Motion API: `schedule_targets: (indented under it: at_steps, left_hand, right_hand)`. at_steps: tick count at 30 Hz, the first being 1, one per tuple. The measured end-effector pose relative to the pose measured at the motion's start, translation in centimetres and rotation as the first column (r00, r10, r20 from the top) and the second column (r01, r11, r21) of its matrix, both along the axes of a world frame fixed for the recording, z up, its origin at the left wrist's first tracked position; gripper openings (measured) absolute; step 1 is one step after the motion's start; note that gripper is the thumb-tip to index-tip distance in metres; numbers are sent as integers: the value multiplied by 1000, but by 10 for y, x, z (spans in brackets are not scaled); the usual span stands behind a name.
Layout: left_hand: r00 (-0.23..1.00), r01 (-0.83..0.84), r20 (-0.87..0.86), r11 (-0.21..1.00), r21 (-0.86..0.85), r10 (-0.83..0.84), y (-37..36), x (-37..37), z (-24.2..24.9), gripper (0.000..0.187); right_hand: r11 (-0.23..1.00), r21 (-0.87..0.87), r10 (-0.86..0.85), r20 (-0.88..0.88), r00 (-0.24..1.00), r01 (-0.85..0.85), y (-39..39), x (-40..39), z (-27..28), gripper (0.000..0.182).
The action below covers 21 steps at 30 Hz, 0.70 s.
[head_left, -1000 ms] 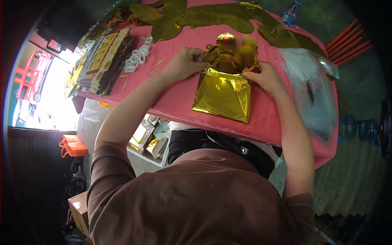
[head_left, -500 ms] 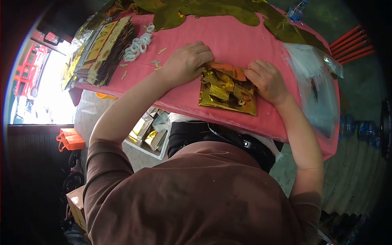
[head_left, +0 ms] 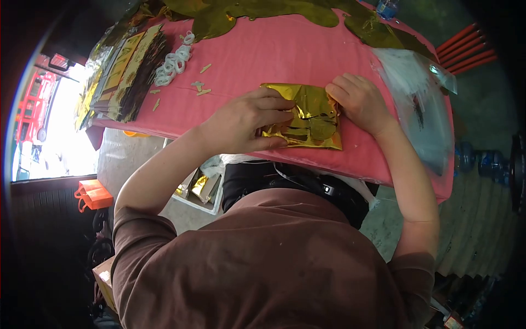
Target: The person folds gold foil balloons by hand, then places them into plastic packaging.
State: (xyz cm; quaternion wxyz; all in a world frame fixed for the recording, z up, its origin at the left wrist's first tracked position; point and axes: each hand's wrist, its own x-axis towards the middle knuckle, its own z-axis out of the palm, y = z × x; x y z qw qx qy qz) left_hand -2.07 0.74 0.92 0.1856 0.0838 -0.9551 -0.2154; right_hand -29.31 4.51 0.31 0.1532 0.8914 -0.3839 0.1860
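A folded, shiny gold foil sheet [head_left: 313, 109] lies in a roughly square packet near the front edge of the pink-covered table [head_left: 257, 60]. My left hand [head_left: 255, 120] rests over the packet's left side, fingers stretched out and apart on the foil. At the upper right corner my right hand [head_left: 359, 101] has its fingers curled together, pinching the foil edge. The foil's surface is creased, with darker reflections in its middle.
White ribbon coils [head_left: 174, 63] and small gold strips [head_left: 201, 88] lie left of centre. Stacked printed packages [head_left: 129, 71] stand at the far left. Large gold foil [head_left: 263, 12] covers the back. Clear plastic bags [head_left: 419, 104] lie right. A white bin [head_left: 205, 192] stands below.
My left hand has moved from the foil's upper left corner down onto its left side, its fingers spreading. The raised top flap now lies flatter. My right hand stays at the right corner.
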Motion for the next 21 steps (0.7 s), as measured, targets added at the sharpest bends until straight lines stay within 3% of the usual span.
schedule_targets:
  at_steps: [5,7,11,13,14,16,21]
  left_hand:
    - [1000,-21,-9,999,-49,21,2,0,-1,41]
    - [999,-38,-8,998,-51,38,5,0,-2,41]
    - [998,-55,27,996,-65,57,10,1,-1,44]
    - [998,-61,28,995,-73,63,11,0,-2,45]
    - [998,-63,22,995,-83,65,12,1,-4,45]
    - [995,-77,51,994,-81,81,15,3,-5,48]
    - [984,-106,129,983,-153,126,29,7,-3,58]
  right_hand:
    - [980,114,-171,38,985,165,3,-19,6,10]
    - [921,337,-329,407,852,195,10,-5,18,13]
    - [913,399,-280,463,841,84,26,41,18,26]
    - [904,409,-253,267,930,128,29,54,5,42]
    - [902,415,-249,271,930,121,30,54,-1,42]
    - [856,479,-272,95,958,195,31,52,-10,56]
    - [848,476,-274,18,962,233,32,49,-13,59]
